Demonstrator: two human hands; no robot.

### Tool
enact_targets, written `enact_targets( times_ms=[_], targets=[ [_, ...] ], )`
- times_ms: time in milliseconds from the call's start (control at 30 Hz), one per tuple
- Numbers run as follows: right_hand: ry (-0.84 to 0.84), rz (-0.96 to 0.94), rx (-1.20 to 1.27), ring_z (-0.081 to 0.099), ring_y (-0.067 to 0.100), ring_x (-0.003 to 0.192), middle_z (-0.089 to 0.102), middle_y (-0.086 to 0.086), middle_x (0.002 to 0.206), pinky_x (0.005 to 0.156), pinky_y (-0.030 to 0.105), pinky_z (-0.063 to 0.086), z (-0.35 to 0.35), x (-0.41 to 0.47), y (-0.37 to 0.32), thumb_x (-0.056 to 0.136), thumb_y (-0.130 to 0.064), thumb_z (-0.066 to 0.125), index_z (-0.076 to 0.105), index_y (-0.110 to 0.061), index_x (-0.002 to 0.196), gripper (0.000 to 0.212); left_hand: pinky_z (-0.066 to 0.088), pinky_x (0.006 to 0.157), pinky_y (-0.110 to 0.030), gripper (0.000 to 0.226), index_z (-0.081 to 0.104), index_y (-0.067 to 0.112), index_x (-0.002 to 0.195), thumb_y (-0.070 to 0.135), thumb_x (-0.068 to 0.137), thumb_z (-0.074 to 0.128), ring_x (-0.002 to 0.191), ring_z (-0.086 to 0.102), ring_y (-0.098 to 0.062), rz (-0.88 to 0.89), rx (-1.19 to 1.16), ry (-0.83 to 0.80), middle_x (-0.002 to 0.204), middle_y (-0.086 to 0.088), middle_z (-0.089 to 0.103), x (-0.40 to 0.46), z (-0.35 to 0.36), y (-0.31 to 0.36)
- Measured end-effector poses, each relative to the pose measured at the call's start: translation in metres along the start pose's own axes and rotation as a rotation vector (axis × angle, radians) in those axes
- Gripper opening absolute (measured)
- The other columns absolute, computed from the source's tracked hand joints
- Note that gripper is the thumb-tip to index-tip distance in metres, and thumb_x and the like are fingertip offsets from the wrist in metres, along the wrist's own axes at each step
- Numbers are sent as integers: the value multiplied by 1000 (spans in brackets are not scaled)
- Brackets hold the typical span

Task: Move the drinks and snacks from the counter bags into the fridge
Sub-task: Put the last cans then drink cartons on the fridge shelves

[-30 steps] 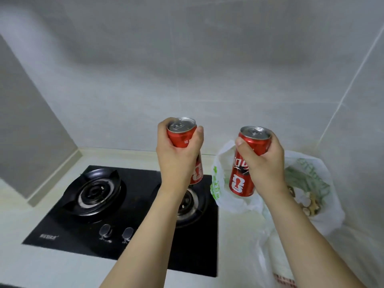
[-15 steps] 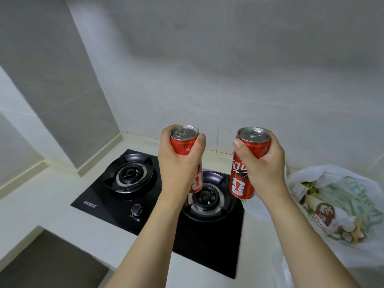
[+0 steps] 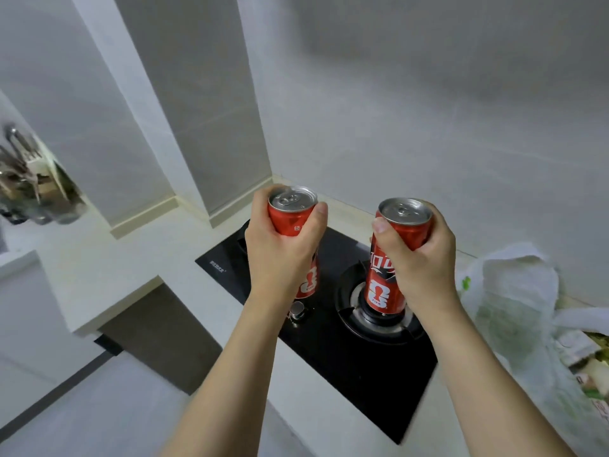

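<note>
The person has swung left, away from the bag on the counter, left hand and right hand each wrapped round a red can above the stove, likely bound for a fridge not in sight

Pale grey tiled walls meeting at a corner, white stone counter, black glass gas hob set into it, grey floor, blurred utensil rack at left, soft even light

Glossy metal cans, translucent plastic bag, glossy black hob
</note>
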State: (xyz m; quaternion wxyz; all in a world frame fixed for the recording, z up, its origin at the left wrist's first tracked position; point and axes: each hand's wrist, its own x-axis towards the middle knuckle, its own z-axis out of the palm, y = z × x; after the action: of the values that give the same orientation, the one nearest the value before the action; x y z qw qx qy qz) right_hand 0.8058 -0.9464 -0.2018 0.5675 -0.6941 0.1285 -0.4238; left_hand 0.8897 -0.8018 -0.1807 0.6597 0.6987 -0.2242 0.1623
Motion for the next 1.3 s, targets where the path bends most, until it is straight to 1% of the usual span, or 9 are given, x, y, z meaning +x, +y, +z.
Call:
enact_targets(
  times_ms=[133,333,467,667,733,833,1067,1200,1300],
  targets=[
    [-84,-7,46,67,1,88,68,-23,94,68,13,50,27,-4,-4,67,-61,72,59,-53,91,28,50,69,-10,39,52,44,104,50,74,76,91,66,0,13,61,68,98,26,64,-2,-27,-2],
    [-166,-19,123,69,8,87,70,-15,93,75,28,53,77,-18,-16,67,-62,75,62,-45,92,33,51,69,-12,43,55,35,106,51,72,76,90,67,-3,9,95,162,99,21,65,-4,-80,-5],
    [-255,-1,138,68,6,89,69,-15,96,75,24,52,114,-38,-24,64,-71,72,61,-41,96,45,53,68,-13,42,53,40,106,51,73,76,92,66,-2,3,136,222,100,23,64,-8,-127,-6],
    [-370,-22,159,67,4,86,68,-18,93,73,22,51,178,-73,-50,66,-65,73,60,-46,92,35,49,68,-8,44,51,41,107,54,72,74,94,64,1,-1,180,314,100,26,62,-18,-207,-1],
    [-414,-31,171,67,5,87,68,-18,94,75,24,51,200,-87,-62,66,-63,73,60,-43,95,37,49,68,-9,44,51,41,107,55,71,73,93,64,1,0,195,358,98,27,62,-21,-234,0],
    [-478,-49,201,67,4,85,68,-17,92,72,18,51,231,-106,-78,66,-62,73,60,-34,96,43,50,69,-10,45,51,42,106,57,70,72,94,63,0,-1,223,416,97,28,61,-26,-274,4],
    [-637,-65,264,67,6,85,68,-14,91,72,18,51,298,-156,-107,63,-63,71,59,-37,95,43,50,68,-9,42,49,42,107,56,73,70,93,63,3,-3,313,549,97,34,60,-46,-360,6],
    [-736,-81,289,65,2,86,65,-22,92,67,12,51,329,-185,-120,63,-64,69,58,-36,96,45,50,66,-10,44,50,42,107,59,72,70,93,63,1,-24,352,631,96,29,60,-62,-397,9],
    [-814,-94,310,63,-2,86,64,-23,92,65,10,49,350,-201,-128,64,-65,67,57,-35,97,46,51,65,-11,50,53,31,111,56,72,71,90,65,-2,-33,365,686,95,21,63,-73,-419,13]
  ],
)
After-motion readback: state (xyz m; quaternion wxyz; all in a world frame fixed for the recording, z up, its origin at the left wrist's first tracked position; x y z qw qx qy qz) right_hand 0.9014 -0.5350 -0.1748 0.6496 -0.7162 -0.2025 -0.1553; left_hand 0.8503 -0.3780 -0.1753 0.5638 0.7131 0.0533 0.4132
